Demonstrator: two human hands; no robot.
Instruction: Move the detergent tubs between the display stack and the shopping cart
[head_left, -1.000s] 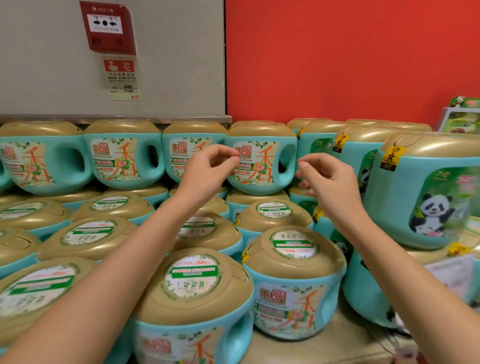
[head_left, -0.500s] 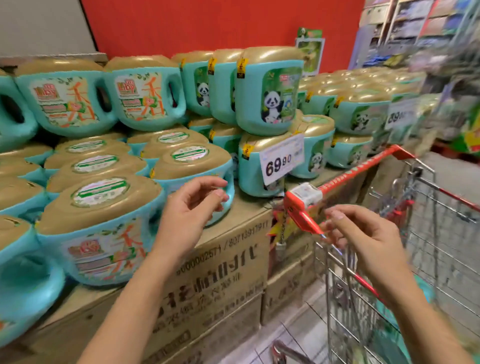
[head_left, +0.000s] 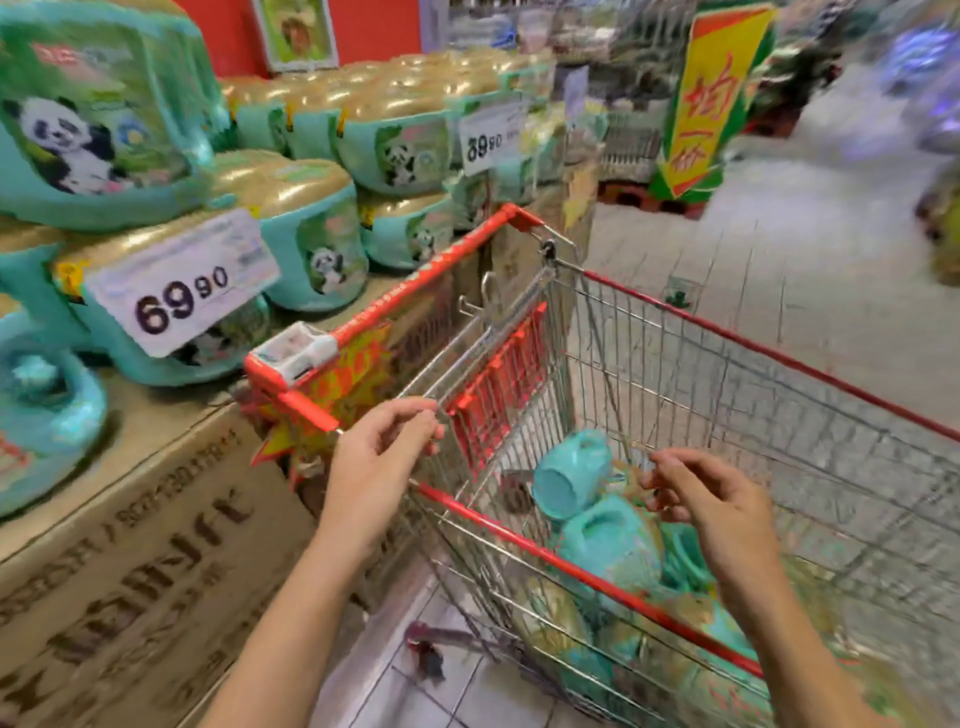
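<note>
Teal detergent tubs with gold lids (head_left: 311, 228) are stacked on the display at the left, some with panda labels. A wire shopping cart (head_left: 727, 415) with red rails stands to the right of the stack, and several teal tubs (head_left: 608, 540) lie inside its basket. My left hand (head_left: 379, 457) hovers at the cart's near corner beside the red handle, fingers loosely curled, holding nothing. My right hand (head_left: 706, 499) hangs over the basket above the tubs, fingers apart and empty.
Brown cardboard boxes (head_left: 130, 561) form the base of the display at lower left. A price card reading 69.90 (head_left: 182, 291) hangs on the stack's front. A yellow and red sign (head_left: 701, 98) stands across the tiled aisle. The view is motion-blurred.
The view has swung right from the tub stack to the cart. Both hands moved off the display and now sit over the cart, still empty.
</note>
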